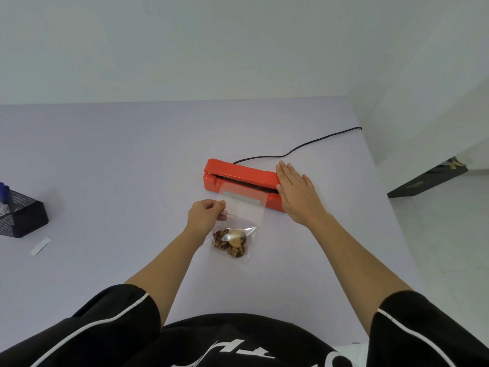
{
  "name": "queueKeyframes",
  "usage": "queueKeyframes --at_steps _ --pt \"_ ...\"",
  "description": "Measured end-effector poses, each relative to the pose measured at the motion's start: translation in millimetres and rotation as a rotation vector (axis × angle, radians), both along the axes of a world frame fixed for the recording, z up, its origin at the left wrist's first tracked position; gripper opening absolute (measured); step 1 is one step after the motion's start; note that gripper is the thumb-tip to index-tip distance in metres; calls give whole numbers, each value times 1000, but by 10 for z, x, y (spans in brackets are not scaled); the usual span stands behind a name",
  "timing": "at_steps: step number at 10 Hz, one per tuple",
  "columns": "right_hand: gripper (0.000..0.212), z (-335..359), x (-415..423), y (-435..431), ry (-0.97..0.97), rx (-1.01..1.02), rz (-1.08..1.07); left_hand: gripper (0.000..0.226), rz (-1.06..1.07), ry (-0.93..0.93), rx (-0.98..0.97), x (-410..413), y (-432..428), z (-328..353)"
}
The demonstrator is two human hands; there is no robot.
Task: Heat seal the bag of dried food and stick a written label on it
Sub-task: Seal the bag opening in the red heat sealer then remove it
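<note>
A clear plastic bag (239, 210) with brown and yellow dried food (230, 242) in its lower end lies on the table, its open top tucked into the jaw of a red heat sealer (238, 172). My left hand (205, 215) pinches the bag's left edge near the sealer. My right hand (297, 193) lies flat with straight fingers on the right end of the sealer's lid. A white label strip (40, 246) lies far to the left on the table.
A black mesh pen holder (22, 214) with blue pens (5, 194) stands at the left edge. The sealer's black cord (299, 147) runs back right to the table edge. The lilac table (119, 154) ends at a white wall behind and drops off on the right.
</note>
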State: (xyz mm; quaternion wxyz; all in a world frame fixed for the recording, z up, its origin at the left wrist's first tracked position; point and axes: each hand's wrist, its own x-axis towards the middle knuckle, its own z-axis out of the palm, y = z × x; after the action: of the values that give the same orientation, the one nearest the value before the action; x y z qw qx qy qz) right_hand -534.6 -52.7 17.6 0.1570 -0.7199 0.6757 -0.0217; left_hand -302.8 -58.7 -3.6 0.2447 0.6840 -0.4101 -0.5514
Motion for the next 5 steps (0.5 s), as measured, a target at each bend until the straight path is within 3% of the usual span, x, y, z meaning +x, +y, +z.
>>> queueKeyframes --at_steps 5 --pt "50 -60 8 7 -4 23 -3 20 17 9 13 -14 3 9"
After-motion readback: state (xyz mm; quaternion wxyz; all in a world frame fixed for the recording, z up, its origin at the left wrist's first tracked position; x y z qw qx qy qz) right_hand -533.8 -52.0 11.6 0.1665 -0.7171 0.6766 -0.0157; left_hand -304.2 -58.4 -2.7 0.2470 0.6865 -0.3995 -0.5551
